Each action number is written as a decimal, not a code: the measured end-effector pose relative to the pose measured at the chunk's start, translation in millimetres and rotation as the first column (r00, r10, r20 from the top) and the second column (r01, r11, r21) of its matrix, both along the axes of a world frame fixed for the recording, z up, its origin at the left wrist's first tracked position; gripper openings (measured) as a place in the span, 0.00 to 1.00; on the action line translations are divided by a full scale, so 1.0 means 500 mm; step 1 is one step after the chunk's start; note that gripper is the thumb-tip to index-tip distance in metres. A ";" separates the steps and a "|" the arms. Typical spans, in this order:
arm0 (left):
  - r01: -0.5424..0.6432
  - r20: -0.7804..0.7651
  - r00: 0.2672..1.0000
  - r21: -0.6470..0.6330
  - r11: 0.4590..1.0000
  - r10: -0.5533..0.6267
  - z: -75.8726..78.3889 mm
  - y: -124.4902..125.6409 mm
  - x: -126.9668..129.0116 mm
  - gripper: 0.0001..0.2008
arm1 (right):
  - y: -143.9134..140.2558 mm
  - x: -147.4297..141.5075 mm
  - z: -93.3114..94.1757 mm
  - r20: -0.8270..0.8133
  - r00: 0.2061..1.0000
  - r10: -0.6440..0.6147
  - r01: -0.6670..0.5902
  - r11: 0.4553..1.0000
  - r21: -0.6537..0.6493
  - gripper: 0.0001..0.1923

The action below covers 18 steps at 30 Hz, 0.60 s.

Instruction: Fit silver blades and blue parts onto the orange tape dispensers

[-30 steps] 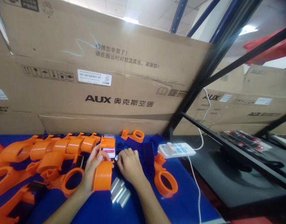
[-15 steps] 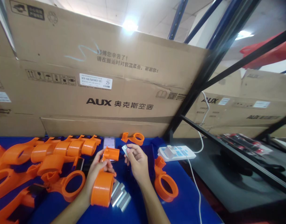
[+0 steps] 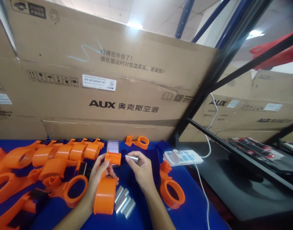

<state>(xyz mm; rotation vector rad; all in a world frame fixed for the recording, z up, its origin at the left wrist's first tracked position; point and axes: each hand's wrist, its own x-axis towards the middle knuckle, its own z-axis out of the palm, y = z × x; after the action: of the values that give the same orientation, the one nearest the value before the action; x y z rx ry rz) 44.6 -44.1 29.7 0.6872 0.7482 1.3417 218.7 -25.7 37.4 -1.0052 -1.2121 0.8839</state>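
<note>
My left hand point(image 3: 96, 179) grips an orange plastic part point(image 3: 105, 191) with a wide ring at the near end and a small square socket point(image 3: 113, 158) at the far end, held above the blue table point(image 3: 184, 210). My right hand point(image 3: 141, 171) pinches a short silver metal bar point(image 3: 132, 157), its end pointing at the socket and almost touching it. Several more silver bars point(image 3: 124, 200) lie on the table between my forearms.
Many orange ring parts point(image 3: 53, 159) crowd the table's left; two more point(image 3: 171, 191) point(image 3: 139, 141) lie right and behind. A phone point(image 3: 112, 147) stands behind my hands. A white power strip point(image 3: 183, 157) with cable sits at the right. Cardboard boxes point(image 3: 108, 83) wall the back; a black shelf frame point(image 3: 232, 150) stands right.
My right hand picked a silver bar off the table, lifted it and turned it level toward the socket. My left hand raised the orange part slightly.
</note>
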 end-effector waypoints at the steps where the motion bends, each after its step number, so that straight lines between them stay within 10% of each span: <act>1: 0.002 0.002 1.000 0.005 1.000 -0.002 0.002 -0.002 0.000 0.26 | 0.000 0.000 0.000 0.005 1.000 -0.017 0.017 1.000 0.001 0.10; 18: 0.045 0.000 0.999 0.002 0.999 -0.045 -0.020 0.005 0.002 0.24 | 0.010 0.004 0.012 -0.608 0.783 0.136 -0.262 0.957 -0.123 0.14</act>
<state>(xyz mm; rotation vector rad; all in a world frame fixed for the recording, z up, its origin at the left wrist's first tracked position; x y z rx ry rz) 45.8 -41.6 19.5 0.7011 0.7274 1.3021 220.5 -20.6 43.5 -0.6715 -0.6986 1.3933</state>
